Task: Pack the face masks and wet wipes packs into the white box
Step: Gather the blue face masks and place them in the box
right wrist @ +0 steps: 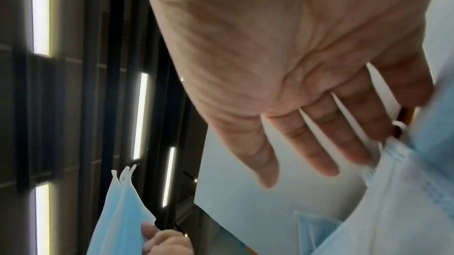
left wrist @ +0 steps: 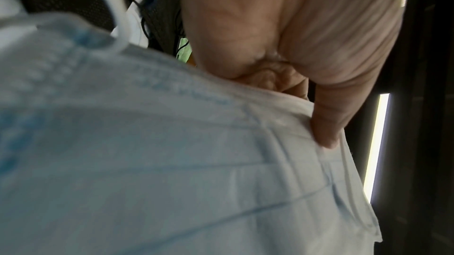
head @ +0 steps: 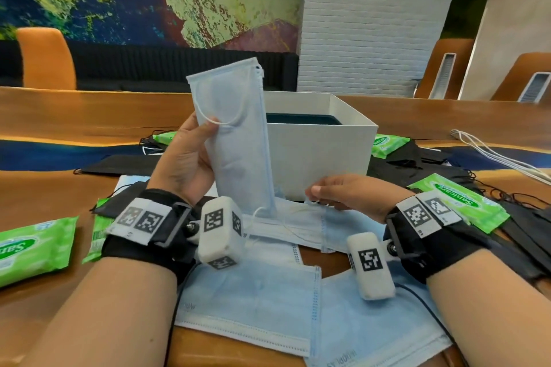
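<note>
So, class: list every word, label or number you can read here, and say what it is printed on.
"Sanicare": green wet wipes pack right of the white box.
Left wipes pack: logo cut off, unreadable.
Blue face mask print: too blurred.
Wrist tags: square codes, no words.

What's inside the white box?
Looking over the rim of the white box, only a dark teal layer shows near the top. The front wall and the blue mask held up by the left hand cover the rest, so no packed items can be seen.

The right hand (right wrist: 282, 84) is seen with fingers (right wrist: 317, 142) spread before the white box (right wrist: 258, 210), beside blue face masks (right wrist: 405, 201).
</note>
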`<state>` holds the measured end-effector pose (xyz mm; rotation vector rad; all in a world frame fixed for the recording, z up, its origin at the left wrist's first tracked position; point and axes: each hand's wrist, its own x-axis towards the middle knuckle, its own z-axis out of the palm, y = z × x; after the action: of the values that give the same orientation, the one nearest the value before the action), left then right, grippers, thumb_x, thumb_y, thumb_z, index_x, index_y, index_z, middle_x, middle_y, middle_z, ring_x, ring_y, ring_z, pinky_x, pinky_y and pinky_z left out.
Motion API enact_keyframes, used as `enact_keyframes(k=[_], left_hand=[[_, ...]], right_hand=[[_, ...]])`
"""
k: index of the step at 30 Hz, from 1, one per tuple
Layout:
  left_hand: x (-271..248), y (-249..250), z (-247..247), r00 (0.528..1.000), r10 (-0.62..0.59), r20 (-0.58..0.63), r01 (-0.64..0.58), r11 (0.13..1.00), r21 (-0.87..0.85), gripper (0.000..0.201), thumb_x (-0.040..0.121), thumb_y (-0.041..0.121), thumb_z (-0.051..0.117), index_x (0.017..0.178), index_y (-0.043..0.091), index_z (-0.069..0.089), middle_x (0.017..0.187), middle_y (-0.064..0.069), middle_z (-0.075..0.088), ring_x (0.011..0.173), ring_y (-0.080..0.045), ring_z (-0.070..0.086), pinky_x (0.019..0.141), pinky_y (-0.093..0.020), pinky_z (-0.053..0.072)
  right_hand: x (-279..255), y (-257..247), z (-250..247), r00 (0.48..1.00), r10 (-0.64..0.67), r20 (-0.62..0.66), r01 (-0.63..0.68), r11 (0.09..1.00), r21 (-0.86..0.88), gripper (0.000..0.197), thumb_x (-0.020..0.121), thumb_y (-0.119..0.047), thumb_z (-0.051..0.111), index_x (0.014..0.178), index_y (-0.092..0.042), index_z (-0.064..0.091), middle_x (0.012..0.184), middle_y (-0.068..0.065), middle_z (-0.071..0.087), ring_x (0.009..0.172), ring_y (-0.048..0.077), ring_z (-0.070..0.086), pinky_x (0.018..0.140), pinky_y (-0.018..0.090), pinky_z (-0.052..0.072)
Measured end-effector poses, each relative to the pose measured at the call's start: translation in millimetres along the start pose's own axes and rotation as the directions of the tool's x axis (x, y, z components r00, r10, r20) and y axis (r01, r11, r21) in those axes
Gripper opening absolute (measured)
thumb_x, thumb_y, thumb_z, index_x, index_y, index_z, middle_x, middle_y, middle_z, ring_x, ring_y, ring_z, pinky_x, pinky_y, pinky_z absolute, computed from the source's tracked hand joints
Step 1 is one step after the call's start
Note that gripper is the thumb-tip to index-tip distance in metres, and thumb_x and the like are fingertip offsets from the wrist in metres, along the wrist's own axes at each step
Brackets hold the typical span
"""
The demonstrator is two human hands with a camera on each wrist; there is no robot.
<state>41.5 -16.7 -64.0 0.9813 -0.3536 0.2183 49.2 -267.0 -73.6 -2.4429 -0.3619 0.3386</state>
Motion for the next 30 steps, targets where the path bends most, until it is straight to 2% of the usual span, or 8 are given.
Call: enact_keyframes(k=[3,8,13,16,20,23,25,30], left_hand=[[2.5,-3.6,0.5,1.000,-0.006,0.002,0.006,1.000,-0.019,0.028,0.082,0.012,0.056,0.108,0.018,0.065,0.099,-0.002,0.072,0.086,-0.016,0.069,0.078,-0.032,0.058],[3.0,-6.9,-0.8,0.999,-0.045,0.014,0.046,0.998,-0.035,0.029,0.078,0.014,0.057,0.106,0.020,0.065,0.097,-0.001,0.071,0.085,-0.016,0.067,0.087,-0.037,0.053],[1.2,-8.8,-1.5,0.995,-0.082,0.063,0.084,0.996,-0.027,0.028,0.079,0.014,0.057,0.105,0.022,0.065,0.095,0.000,0.071,0.081,-0.017,0.068,0.078,-0.038,0.056],[1.4,-10.0,-3.0,0.994,-0.097,0.058,0.099,0.994,-0.044,0.030,0.080,0.011,0.060,0.107,0.021,0.064,0.096,-0.001,0.071,0.082,-0.018,0.068,0.075,-0.038,0.058],[0.7,-9.9,-2.4,0.990,-0.135,0.027,0.137,0.986,-0.096,0.027,0.076,0.016,0.061,0.101,0.022,0.067,0.097,-0.004,0.070,0.089,-0.024,0.065,0.089,-0.047,0.050],[0.1,-9.6,-2.1,0.987,-0.155,0.038,0.159,0.978,-0.137,0.031,0.075,0.023,0.061,0.106,0.022,0.066,0.098,-0.004,0.071,0.085,-0.022,0.068,0.078,-0.043,0.057],[0.4,-9.6,-2.6,0.986,-0.161,0.033,0.165,0.974,-0.157,0.036,0.074,0.025,0.063,0.110,0.022,0.064,0.094,-0.003,0.072,0.081,-0.020,0.069,0.070,-0.039,0.058],[0.1,-9.7,4.7,0.986,-0.164,-0.003,0.162,0.975,-0.153,0.019,0.087,0.022,0.059,0.104,0.020,0.066,0.094,-0.004,0.073,0.084,-0.022,0.070,0.069,-0.040,0.058]], right_hand=[[1.8,-8.6,1.0,0.997,0.077,-0.009,-0.077,0.976,-0.202,0.037,0.093,-0.046,0.049,0.119,-0.024,0.061,0.118,-0.004,0.059,0.109,0.016,0.052,0.101,0.029,0.038],[8.6,-26.3,3.9,0.990,0.143,0.014,-0.120,0.876,-0.468,0.037,0.084,-0.046,0.063,0.116,-0.026,0.061,0.114,-0.006,0.060,0.107,0.015,0.053,0.093,0.028,0.041],[12.5,-35.6,9.0,0.984,0.172,0.044,-0.121,0.832,-0.542,0.038,0.081,-0.032,0.072,0.114,-0.018,0.060,0.096,-0.004,0.058,0.084,0.014,0.053,0.070,0.024,0.043],[15.0,-39.5,11.8,0.988,0.154,0.031,-0.114,0.837,-0.535,0.019,0.082,-0.025,0.071,0.096,-0.019,0.059,0.080,-0.005,0.058,0.068,0.010,0.053,0.058,0.020,0.038],[7.0,-49.0,7.5,0.996,0.083,-0.043,-0.093,0.876,-0.473,0.009,0.087,-0.026,0.065,0.089,-0.020,0.059,0.070,-0.006,0.055,0.059,0.006,0.049,0.056,0.018,0.039],[-8.5,-53.6,-7.5,0.988,0.036,-0.150,-0.087,0.933,-0.348,0.007,0.091,-0.028,0.059,0.093,-0.021,0.060,0.081,-0.003,0.063,0.059,0.006,0.053,0.056,0.019,0.048],[-20.4,-50.7,-20.2,0.973,0.005,-0.232,-0.067,0.963,-0.260,0.009,0.091,-0.031,0.058,0.093,-0.023,0.062,0.086,-0.002,0.067,0.066,0.012,0.060,0.067,0.030,0.056],[-47.2,-43.8,-38.3,0.891,-0.037,-0.453,0.161,0.958,0.238,0.006,0.090,-0.018,0.061,0.087,-0.014,0.064,0.083,0.009,0.065,0.074,0.021,0.062,0.075,0.039,0.056]])
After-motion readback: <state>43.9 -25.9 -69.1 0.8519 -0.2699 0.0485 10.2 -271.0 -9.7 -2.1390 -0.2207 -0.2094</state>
